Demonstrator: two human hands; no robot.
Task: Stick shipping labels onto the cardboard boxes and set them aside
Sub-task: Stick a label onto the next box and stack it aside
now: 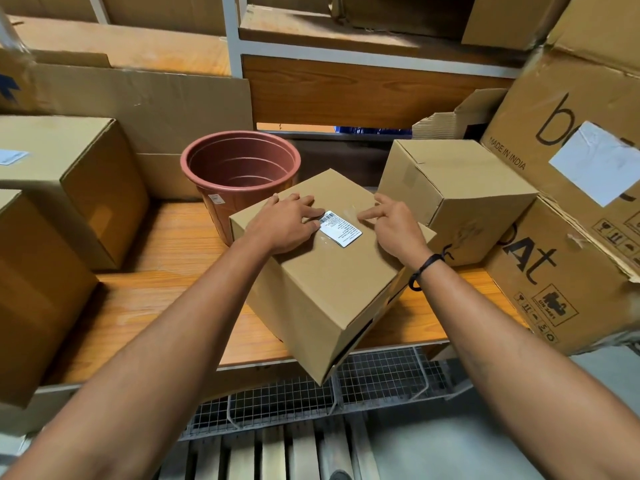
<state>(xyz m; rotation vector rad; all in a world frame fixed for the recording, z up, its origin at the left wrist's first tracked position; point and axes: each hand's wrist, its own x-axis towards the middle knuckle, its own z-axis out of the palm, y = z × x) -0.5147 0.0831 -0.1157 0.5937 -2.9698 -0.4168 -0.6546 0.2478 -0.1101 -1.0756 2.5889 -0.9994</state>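
A plain cardboard box [322,282] sits at an angle on the wooden shelf [166,268], its near corner hanging over the front edge. A white shipping label [340,228] with a barcode lies flat on the box's top. My left hand [285,223] rests palm down on the top, fingertips touching the label's left end. My right hand [394,225] lies on the top just right of the label, index finger pointing at it. Neither hand grips anything.
A terracotta plastic pot [239,171] stands right behind the box. Another plain box [453,192] sits to the right, with large printed cartons [568,271] stacked beyond it. Two boxes [69,188] stand at left, one bearing a label [12,156]. Wire mesh [311,396] runs below the shelf.
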